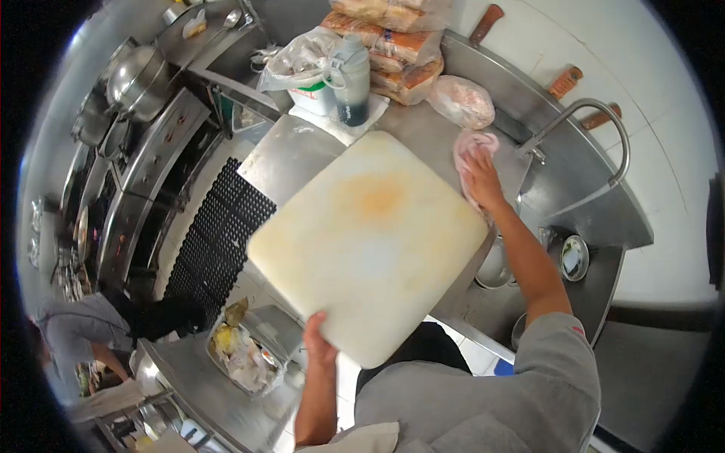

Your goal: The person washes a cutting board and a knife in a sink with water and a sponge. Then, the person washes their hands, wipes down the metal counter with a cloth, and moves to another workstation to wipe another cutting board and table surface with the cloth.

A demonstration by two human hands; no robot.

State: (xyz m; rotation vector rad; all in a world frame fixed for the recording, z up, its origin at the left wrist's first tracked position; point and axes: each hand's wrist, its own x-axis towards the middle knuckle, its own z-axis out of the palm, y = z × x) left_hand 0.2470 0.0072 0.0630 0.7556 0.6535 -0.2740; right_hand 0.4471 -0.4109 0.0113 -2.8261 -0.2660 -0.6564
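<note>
A large white cutting board [362, 249], with an orange-brown stain towards its far side, is tilted up in front of me. My left hand [320, 341] grips its near left edge, thumb on the face and the other fingers hidden behind. On the steel counter [430, 124] beyond the board, my right hand [482, 177] is closed over a pink cloth [464, 151] that lies bunched on the surface. Just past the cloth rests a clear plastic bag with pale contents [462, 102].
A grey bottle [350, 83] and a bag-lined white tub [313, 94] stand behind the board, beside stacked bagged packages [408, 45]. At right are a faucet [604, 113] and a sink with bowls [574, 257]. A waste bin [249, 362] and another person [83, 325] are at lower left.
</note>
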